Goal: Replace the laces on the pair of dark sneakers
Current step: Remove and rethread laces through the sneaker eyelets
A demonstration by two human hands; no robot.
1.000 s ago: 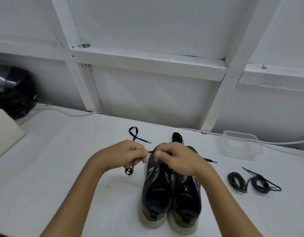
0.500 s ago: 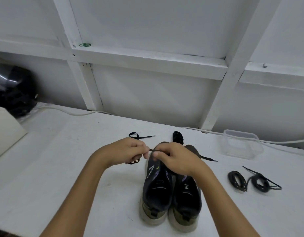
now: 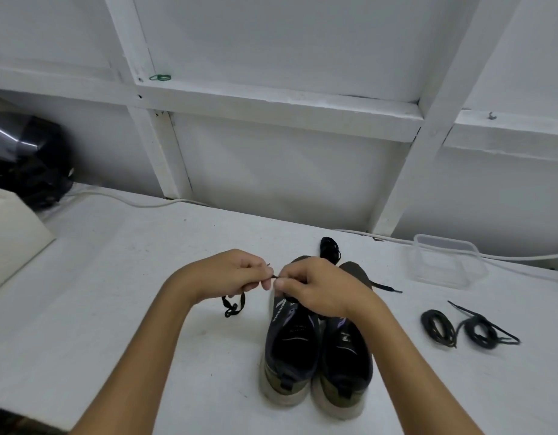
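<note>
White table point(image 3: 120, 277) against a white panelled wall carries the pair of dark sneakers point(image 3: 315, 350), heels toward the camera. Above the left sneaker's toe, left hand point(image 3: 230, 274) and right hand point(image 3: 315, 287) each pinch a black lace point(image 3: 233, 304). Coiled laces point(image 3: 460, 328) lie right, near a clear container point(image 3: 447, 265).

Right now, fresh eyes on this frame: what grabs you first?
Two hands meeting over the toes of the dark sneakers at centre: the left hand and right hand both pinch a black lace that dangles left of the shoes. Next, two coiled laces on the white table, right of the shoes.
</note>
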